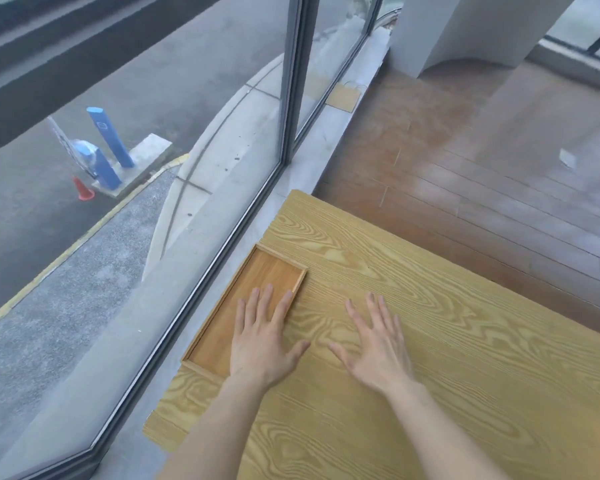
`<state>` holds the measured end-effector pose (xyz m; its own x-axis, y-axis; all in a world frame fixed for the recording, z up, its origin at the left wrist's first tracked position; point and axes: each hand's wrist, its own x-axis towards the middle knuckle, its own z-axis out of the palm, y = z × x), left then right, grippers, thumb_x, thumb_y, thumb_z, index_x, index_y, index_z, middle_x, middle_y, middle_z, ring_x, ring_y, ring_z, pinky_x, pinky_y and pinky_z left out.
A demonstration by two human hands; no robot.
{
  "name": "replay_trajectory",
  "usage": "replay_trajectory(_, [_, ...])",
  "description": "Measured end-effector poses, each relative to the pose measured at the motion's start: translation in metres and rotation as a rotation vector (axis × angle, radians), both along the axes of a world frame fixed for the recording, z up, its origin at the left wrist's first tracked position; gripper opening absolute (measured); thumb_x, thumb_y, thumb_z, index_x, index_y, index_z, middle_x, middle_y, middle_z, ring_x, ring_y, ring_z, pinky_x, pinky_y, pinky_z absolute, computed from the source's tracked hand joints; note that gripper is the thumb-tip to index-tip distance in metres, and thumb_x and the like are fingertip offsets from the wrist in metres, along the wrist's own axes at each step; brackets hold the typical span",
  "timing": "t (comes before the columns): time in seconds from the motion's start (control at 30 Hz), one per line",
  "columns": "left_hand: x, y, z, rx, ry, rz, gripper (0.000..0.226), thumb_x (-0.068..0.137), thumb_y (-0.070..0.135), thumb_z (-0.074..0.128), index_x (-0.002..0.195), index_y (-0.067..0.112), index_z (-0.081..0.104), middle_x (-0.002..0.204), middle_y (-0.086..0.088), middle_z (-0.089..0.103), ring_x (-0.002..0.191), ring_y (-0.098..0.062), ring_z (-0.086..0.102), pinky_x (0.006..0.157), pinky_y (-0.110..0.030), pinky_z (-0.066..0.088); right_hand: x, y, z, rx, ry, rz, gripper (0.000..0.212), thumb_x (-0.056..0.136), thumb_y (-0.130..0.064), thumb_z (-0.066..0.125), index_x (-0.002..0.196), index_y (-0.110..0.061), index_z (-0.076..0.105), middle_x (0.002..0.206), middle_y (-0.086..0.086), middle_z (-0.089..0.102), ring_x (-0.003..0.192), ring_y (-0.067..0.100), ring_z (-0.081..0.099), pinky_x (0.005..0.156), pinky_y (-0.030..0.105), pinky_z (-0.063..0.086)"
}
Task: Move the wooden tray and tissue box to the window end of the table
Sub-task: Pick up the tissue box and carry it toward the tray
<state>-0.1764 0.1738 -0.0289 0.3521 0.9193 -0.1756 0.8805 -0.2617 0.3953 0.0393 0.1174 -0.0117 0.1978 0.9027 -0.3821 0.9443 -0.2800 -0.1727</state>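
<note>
left hand [262,344] lies spread, palm down, over the wooden tray [246,310] at the table [430,341] edge by the window, apparently seating it; right hand [378,344] spread on bare tabletop beside; tissue box unseen.

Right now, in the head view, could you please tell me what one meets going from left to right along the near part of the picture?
Window glass → wooden tray → left hand → right hand → bare tabletop.

A shallow, empty wooden tray [257,289] lies flat along the tabletop's [430,323] window-side edge, its long side parallel to the glass.
</note>
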Motion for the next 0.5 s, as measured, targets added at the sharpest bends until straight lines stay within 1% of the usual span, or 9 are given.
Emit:
replay_trajectory(0.2, [0.067,-0.001,0.022,0.048,0.002,-0.161,0.091,0.084,0.079,0.036,0.160,0.038,0.007,0.171,-0.001,-0.004,0.156,-0.024,-0.013,0.125,-0.048,-0.006,0.057,-0.057,0.023,0.021,0.040,-0.205,0.093,0.092,-0.076,0.046,0.165,-0.039,0.002,0.175,0.006,-0.017,0.162,0.024,-0.016,0.132,0.047,-0.002])
replay_trajectory(0.33, [0.133,-0.026,0.038,0.058,-0.006,-0.258,0.091,0.085,0.078,0.040,0.160,0.038,0.005,0.171,-0.002,-0.005,0.156,-0.025,-0.014,0.125,-0.047,-0.006,0.109,-0.107,0.033,0.042,0.046,-0.320,0.094,0.092,-0.076,0.047,0.165,-0.039,0.002,0.175,0.005,-0.016,0.162,0.024,-0.015,0.132,0.046,-0.001])
replay_trajectory(0.5, [0.205,-0.068,0.051,0.043,0.009,-0.315,0.091,0.086,0.077,0.041,0.160,0.038,0.004,0.171,-0.001,-0.004,0.156,-0.023,-0.013,0.125,-0.045,-0.009,0.169,-0.164,0.037,0.067,0.055,-0.404,0.093,0.093,-0.073,0.049,0.165,-0.040,0.000,0.175,0.005,-0.016,0.162,0.024,-0.014,0.130,0.044,-0.001])
